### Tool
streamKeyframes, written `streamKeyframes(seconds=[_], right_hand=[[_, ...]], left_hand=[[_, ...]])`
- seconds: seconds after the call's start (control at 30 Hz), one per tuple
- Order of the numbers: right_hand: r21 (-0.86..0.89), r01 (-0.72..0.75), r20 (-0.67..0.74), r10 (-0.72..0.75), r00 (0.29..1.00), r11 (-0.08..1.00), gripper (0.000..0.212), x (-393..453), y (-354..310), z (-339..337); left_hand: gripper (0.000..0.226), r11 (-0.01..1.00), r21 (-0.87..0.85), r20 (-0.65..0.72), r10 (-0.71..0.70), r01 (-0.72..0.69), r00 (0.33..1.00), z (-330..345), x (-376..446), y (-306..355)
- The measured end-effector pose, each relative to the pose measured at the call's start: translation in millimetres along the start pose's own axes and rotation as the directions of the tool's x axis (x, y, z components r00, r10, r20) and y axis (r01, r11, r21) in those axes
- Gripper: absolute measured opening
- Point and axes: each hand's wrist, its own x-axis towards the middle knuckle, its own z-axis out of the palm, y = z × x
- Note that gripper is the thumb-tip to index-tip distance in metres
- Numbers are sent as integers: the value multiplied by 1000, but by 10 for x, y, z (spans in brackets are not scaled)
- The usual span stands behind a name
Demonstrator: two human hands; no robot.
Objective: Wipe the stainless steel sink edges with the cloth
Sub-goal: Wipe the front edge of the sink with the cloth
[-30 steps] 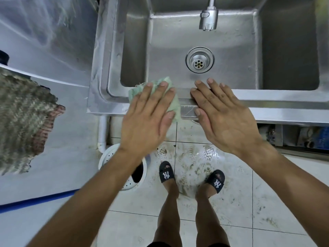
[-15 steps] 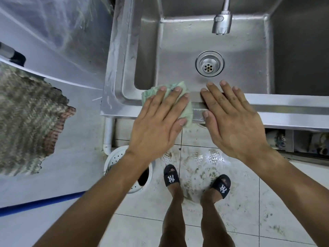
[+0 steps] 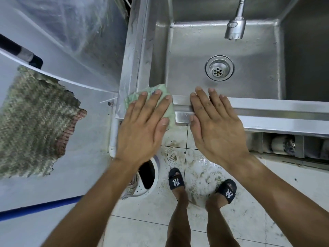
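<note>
A pale green cloth (image 3: 162,87) lies on the front-left corner of the stainless steel sink. My left hand (image 3: 142,127) presses flat on it with fingers spread and covers most of it. My right hand (image 3: 215,125) rests flat on the sink's front edge (image 3: 267,106), just right of the cloth, holding nothing. The sink's left edge (image 3: 135,50) runs away from the cloth. The basin holds a round drain (image 3: 219,70), and a faucet head (image 3: 235,29) hangs above it.
A second basin (image 3: 306,59) adjoins on the right. A woven mat (image 3: 35,122) lies on a plastic-covered surface to the left. Below are a white perforated bucket (image 3: 153,184), a white pipe (image 3: 114,138), a blue hose (image 3: 35,209) and my feet on wet, dirty tiles.
My left hand has slid the cloth left along the front edge to the sink's corner. My right hand has followed it leftward along the same edge.
</note>
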Motion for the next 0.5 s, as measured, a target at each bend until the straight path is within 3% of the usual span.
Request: streamKeyframes(seconds=[0.1, 0.2, 0.33, 0.5], right_hand=[[-11, 15, -17, -15, 1000, 1000, 55, 6, 22, 12], [-12, -6, -20, 5, 1000, 1000, 56, 11, -1, 15], [-11, -40, -26, 39, 999, 999, 57, 8, -33, 19], [3, -30, -21, 30, 999, 1000, 57, 11, -27, 2]], left_hand=[[55, 996, 36, 95, 78, -82, 992, -208, 53, -537], [55, 999, -49, 138, 3, 4, 990, -327, 333, -784], [54, 983, -159, 79, -83, 95, 993, -257, 438, -669], [54, 968, -193, 61, -150, 159, 987, -189, -160, -382]])
